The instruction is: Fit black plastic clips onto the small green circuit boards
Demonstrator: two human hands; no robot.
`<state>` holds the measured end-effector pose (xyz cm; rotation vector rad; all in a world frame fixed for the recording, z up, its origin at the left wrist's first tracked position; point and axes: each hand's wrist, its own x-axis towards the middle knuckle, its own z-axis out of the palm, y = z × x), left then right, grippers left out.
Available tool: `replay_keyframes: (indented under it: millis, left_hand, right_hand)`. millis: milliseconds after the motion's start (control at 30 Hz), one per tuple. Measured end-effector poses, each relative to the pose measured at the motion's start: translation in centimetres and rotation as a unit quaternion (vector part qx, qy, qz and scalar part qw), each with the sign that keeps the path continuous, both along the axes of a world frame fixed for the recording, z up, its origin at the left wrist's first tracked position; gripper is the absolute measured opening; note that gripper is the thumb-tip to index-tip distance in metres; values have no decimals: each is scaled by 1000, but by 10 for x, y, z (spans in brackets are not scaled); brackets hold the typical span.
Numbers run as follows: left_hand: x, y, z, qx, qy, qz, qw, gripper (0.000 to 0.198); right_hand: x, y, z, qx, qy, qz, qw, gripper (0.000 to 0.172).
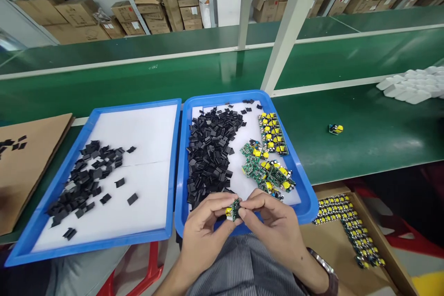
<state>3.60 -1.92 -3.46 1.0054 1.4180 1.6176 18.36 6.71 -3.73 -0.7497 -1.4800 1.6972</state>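
My left hand [204,231] and my right hand [274,222] meet over the front rim of the right blue tray [308,194]. Both pinch one small green circuit board with a yellow part [233,209] between their fingertips. Just beyond the hands, in that tray, lie a heap of small black square pieces [210,157] and a cluster of loose green boards with yellow parts [267,166]. A neat row of the same boards [273,133] lies along the tray's right side.
A second blue tray [41,212] at left holds scattered black pieces [86,175]. A lone board [336,128] sits on the green bench. A cardboard box [385,245] at lower right holds rows of boards. White parts [412,85] lie far right, brown cardboard [31,157] far left.
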Motion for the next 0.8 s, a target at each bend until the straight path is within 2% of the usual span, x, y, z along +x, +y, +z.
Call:
replay_keyframes:
  millis: [167, 533, 633, 700, 800]
  left_hand:
    - [0, -2, -2, 0, 37, 2, 999, 41]
    - [3, -2, -3, 34, 162, 17, 986, 50]
    - [5, -2, -5, 28, 193, 30, 980, 50]
    - [7, -2, -6, 8, 196, 43, 980, 50]
    - [8, -3, -8, -7, 195, 56, 979, 49]
  right_hand:
    - [2, 1, 1, 41, -26, -1, 999, 7]
    - [4, 16, 12, 77, -97, 62, 990, 14]
    - [6, 17, 8, 40, -82, 80, 993, 9]
    - [8, 14, 4, 22, -61, 61, 996, 14]
    - [12, 5, -2, 84, -57, 9, 995, 26]
